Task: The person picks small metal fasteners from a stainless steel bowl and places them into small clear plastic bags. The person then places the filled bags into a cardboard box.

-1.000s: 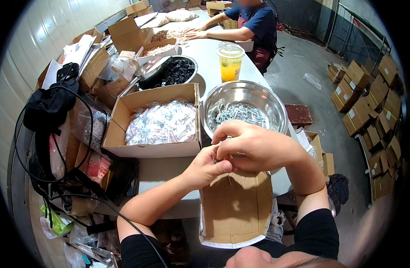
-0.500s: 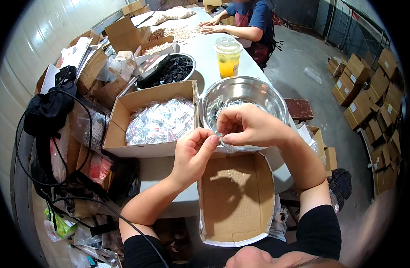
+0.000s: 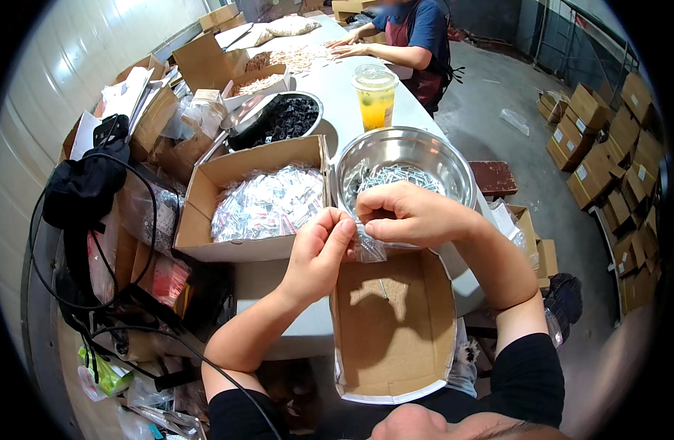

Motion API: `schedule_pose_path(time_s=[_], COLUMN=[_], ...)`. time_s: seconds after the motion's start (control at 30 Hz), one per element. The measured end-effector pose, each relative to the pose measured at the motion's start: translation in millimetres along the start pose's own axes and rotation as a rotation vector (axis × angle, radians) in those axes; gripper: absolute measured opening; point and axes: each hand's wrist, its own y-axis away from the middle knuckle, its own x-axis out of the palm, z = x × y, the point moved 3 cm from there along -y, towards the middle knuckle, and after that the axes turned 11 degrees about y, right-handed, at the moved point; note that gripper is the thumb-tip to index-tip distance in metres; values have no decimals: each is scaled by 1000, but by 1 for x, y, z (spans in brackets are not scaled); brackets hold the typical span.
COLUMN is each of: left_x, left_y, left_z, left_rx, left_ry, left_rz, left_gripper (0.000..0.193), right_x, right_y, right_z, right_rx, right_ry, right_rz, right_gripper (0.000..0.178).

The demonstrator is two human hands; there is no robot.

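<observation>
A long white table runs away from the person, and it is crowded. On it sits a big cardboard box full of small clear packets. Next to it is a shiny metal bowl with little silver screws inside. A flat, open cardboard tray lies closer to the person, with one small screw on its floor. A cup of yellow drink stands past the bowl. The left hand and the right hand meet above the far edge of the tray, just in front of the bowl. Both are pinched shut on a tiny clear plastic bag, which hangs between the fingertips. The bag looks very light, thin and floppy, and probably slippery, so the top rim seems the best spot to hold it. Room is tight here. The bowl rim and the box wall are close to the hands, and the tray below is the most open spot.
</observation>
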Motion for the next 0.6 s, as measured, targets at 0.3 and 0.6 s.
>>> schedule_pose_path(time_s=[0.3, 0.6], left_x=[-4, -61], left_y=[0, -18], left_z=[-15, -73], left_rx=[24, 842], left_ry=[120, -280], left_rz=[-71, -382], left_gripper=[18, 26], right_x=[-18, 68], right_y=[15, 47], right_z=[9, 13], right_rx=[15, -128], right_ry=[-90, 691], right_rz=[-138, 321], right_gripper=[13, 15])
